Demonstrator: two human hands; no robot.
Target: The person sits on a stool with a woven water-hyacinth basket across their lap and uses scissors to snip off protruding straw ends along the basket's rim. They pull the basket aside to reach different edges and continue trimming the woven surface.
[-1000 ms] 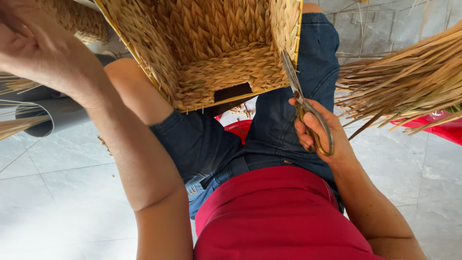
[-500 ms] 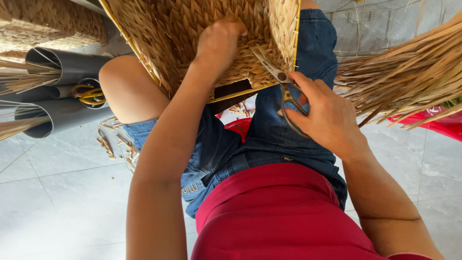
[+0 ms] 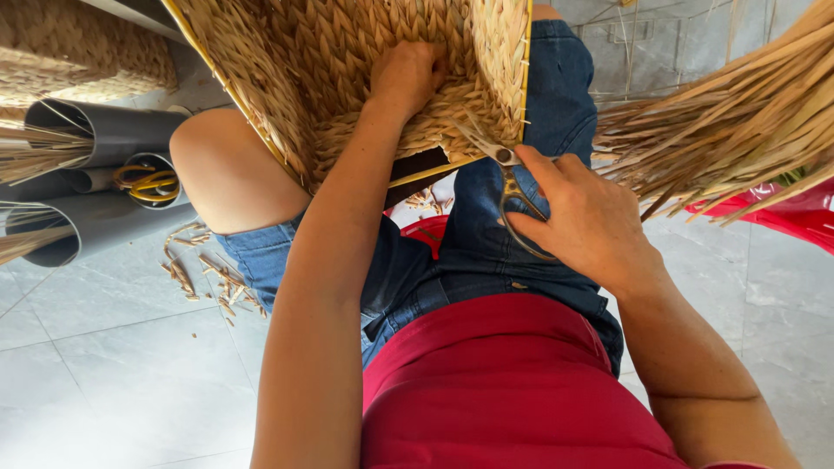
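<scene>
My right hand (image 3: pixel 584 217) sits nearest, low over my lap, fingers curled tight through the loops of the scissors (image 3: pixel 499 178). A second ago those scissors stood upright beside the woven basket (image 3: pixel 347 78) with the hand lower on my thigh; now the blades lie tilted up-left, their tips touching the basket's near right corner, so the trimming of stray fibre ends looks to be under way. Farther off, my left hand (image 3: pixel 407 76), which was raised away at the far left a second ago, has come in and presses on the weave with fingers bent, steadying the basket on my knees. The basket lies just beyond both hands, touching each. Short offcuts (image 3: pixel 204 278) are scattered on the tiled floor (image 3: pixel 113 365) to the left, grey pipes (image 3: pixel 104 143) beyond them, and a bundle of dry straw (image 3: pixel 738 122) fans out at far right.
</scene>
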